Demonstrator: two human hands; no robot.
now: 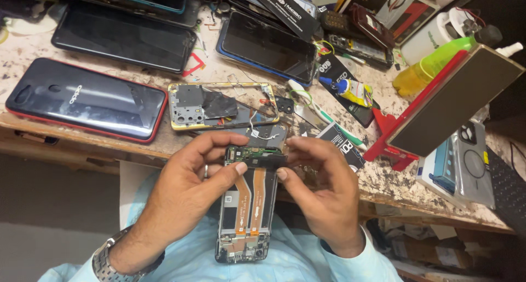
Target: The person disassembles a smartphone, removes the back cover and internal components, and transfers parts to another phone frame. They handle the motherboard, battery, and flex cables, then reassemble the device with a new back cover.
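Brightness: I see a fairly bright, warm indoor light, even over the desk [66, 134].
Source: seems overhead and a bit ahead of me; I can't pin down the lamp.
Glare: soft sheen on the black phone with a red rim [87, 100] and on the dark screens behind it; nothing blown out.
Shadows: short and soft under both hands; the area below the desk edge at lower left is dim.
Focus: centre is sharp, and I read the opened phone [245, 205] clearly.
Blur: slight softness at the fingertips.
Edges: mild wide-angle stretch at the corners; far right goes dark.
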